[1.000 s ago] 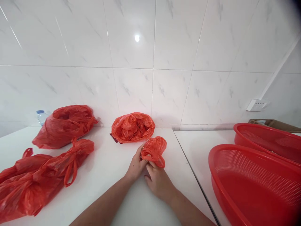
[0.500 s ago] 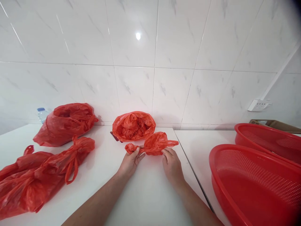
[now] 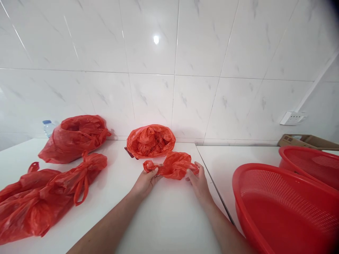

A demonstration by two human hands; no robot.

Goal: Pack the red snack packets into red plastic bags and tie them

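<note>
A small, crumpled red plastic bag (image 3: 178, 166) is stretched between my hands just above the white table. My left hand (image 3: 147, 181) pinches its twisted left part between thumb and fingers, and a bunched end pokes out past the thumb. At the bag's right end, my right hand (image 3: 198, 181) has its thumb on the near side and its fingers curled round the far side. Right behind stands a larger open red bag (image 3: 150, 141), stuffed with crumpled red plastic bags. A dark red object (image 3: 129, 152), mostly hidden, lies at its left foot.
Full red bags lie at left: an open one (image 3: 74, 139) and a tied one (image 3: 47, 197). A plastic bottle (image 3: 48, 128) stands behind them. On the right are a near red basket (image 3: 280, 208), a far one (image 3: 304, 160), a cardboard box (image 3: 304, 141) and a wall socket (image 3: 292, 118).
My right hand has turned and its fingers now curl round the bag's right end, which is bunched closer. My left hand keeps its pinch. The far basket has shifted right.
</note>
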